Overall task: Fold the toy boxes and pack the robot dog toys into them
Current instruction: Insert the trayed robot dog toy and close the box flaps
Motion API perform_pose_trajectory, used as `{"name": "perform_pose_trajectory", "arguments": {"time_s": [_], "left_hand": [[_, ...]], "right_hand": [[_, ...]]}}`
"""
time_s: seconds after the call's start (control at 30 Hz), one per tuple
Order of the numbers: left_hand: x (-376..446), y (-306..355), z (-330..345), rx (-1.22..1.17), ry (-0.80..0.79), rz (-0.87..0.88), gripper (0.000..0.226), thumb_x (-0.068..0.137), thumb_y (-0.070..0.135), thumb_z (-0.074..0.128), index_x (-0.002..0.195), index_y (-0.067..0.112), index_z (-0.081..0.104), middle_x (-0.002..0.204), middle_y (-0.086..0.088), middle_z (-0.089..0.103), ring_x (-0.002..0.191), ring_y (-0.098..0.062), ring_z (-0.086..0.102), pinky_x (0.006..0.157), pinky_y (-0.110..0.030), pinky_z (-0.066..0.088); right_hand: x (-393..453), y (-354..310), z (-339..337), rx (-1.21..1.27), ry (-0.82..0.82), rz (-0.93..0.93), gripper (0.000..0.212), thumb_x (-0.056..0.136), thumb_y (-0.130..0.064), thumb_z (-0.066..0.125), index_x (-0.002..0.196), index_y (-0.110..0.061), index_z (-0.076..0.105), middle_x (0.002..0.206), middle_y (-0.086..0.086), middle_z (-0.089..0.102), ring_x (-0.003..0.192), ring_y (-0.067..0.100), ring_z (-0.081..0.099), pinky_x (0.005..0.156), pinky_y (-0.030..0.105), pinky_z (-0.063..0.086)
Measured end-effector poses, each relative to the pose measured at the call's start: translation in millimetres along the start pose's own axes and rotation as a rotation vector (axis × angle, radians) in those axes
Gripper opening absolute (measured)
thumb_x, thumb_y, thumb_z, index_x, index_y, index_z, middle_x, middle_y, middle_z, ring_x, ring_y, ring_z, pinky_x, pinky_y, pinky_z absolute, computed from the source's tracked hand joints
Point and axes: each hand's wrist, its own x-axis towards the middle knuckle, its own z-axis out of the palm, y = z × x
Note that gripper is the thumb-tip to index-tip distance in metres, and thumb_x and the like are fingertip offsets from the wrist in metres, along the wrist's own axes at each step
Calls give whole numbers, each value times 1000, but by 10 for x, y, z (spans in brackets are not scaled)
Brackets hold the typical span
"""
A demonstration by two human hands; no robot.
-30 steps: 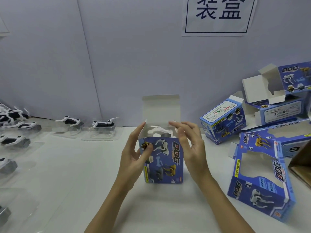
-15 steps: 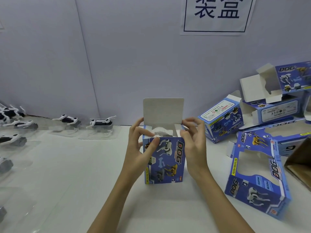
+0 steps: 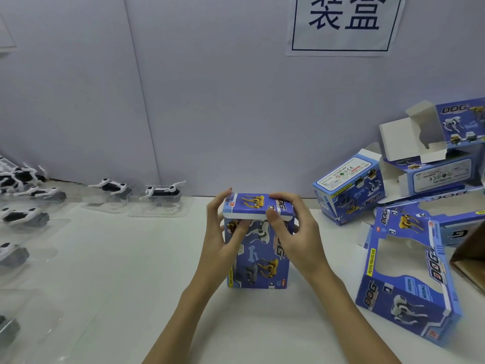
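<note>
A blue toy box (image 3: 258, 261) stands upright on the white table in the middle. Its top lid (image 3: 252, 204) is folded down over the opening, with a white edge still showing at the front. My left hand (image 3: 223, 240) grips the box's left side, thumb on the front face and fingers up at the lid's left end. My right hand (image 3: 296, 237) holds the right side, with its thumb pressing the lid's front edge. The contents of the box are hidden. Several black and white robot dog toys (image 3: 162, 191) in clear trays lie at the left.
Several blue boxes are piled at the right: an open windowed one lying flat (image 3: 409, 279), a tilted one (image 3: 349, 193), others with white flaps open (image 3: 414, 140). A brown carton corner (image 3: 472, 256) is at the right edge. A sign (image 3: 343, 24) hangs on the wall.
The lid stood upright and open before. Both hands have since folded it forward and down over the top of the box.
</note>
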Motion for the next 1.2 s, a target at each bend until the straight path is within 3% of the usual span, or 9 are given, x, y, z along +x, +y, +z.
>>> {"name": "perform_pose_trajectory", "arguments": {"time_s": [0.13, 0.23, 0.33, 0.57, 0.73, 0.8, 0.9, 1.03, 1.2], "left_hand": [[-104, -17, 19, 410, 188, 167, 75, 95, 51, 63, 155, 24, 28, 153, 10, 44, 136, -11, 50, 110, -41, 44], [-166, -14, 57, 701, 123, 258, 107, 82, 70, 67, 161, 12, 24, 151, 5, 44, 133, -17, 47, 109, -35, 35], [-167, 0, 86, 758, 98, 263, 130, 71, 77, 70, 165, 12, 8, 155, 0, 38, 139, -22, 40, 113, -40, 31], [-82, -8, -95, 871, -21, 407, 130, 67, 57, 82, 166, 14, 9, 162, -3, 24, 149, -24, 27, 117, -57, 28], [-58, -4, -168, 868, -164, 422, 125, 73, 60, 77, 166, 11, 9, 171, 0, 14, 160, -27, 10, 126, -64, 6], [-65, -10, -134, 902, -143, 432, 125, 74, 68, 75, 165, 12, 9, 172, -3, 14, 161, -29, 9, 124, -68, 9], [-73, 1, -70, 860, -38, 446, 123, 72, 66, 79, 162, 15, 13, 166, -4, 26, 156, -27, 25, 118, -69, 26], [-82, 6, -31, 814, 43, 489, 122, 70, 61, 84, 162, 21, 15, 160, -2, 33, 146, -20, 33, 106, -63, 41], [-85, -24, -41, 894, 45, 492, 115, 71, 65, 83, 160, 28, 21, 162, -3, 32, 146, -21, 33, 108, -58, 38]], "right_hand": [[-42, -47, 97, 14, 97, 20, 45, 84, -55, 71, 123, -33, 71, 123, -2, 64, 114, 18, 67, 80, 47, 64], [-98, -61, 216, 117, 183, 59, 42, 86, -50, 72, 123, -31, 68, 124, 1, 64, 115, 17, 68, 78, 39, 65], [-98, -70, 241, 206, 133, 89, 34, 93, -43, 70, 122, -27, 63, 124, 1, 67, 116, 21, 70, 73, 33, 64], [-23, -42, 116, 205, -82, 147, 36, 93, -46, 63, 119, -23, 52, 112, -17, 69, 113, 11, 70, 70, 24, 61], [15, -45, 40, 138, -103, 193, 42, 87, -46, 64, 119, -24, 52, 119, -3, 70, 113, 22, 72, 76, 34, 65], [16, -76, 29, 75, -130, 141, 50, 89, -47, 63, 136, -35, 49, 122, -9, 68, 113, 15, 71, 77, 34, 65], [-10, -81, 45, -12, -221, 56, 57, 98, -47, 54, 153, -51, 39, 131, -12, 62, 122, 11, 65, 78, 32, 65], [-38, -49, 65, -123, -255, 8, 55, 100, -47, 45, 155, -49, 37, 135, -5, 56, 128, 11, 59, 86, 34, 64], [-27, -86, 52, -39, -285, 29, 52, 100, -39, 47, 152, -46, 43, 136, -9, 58, 127, 5, 58, 84, 27, 63]]}}
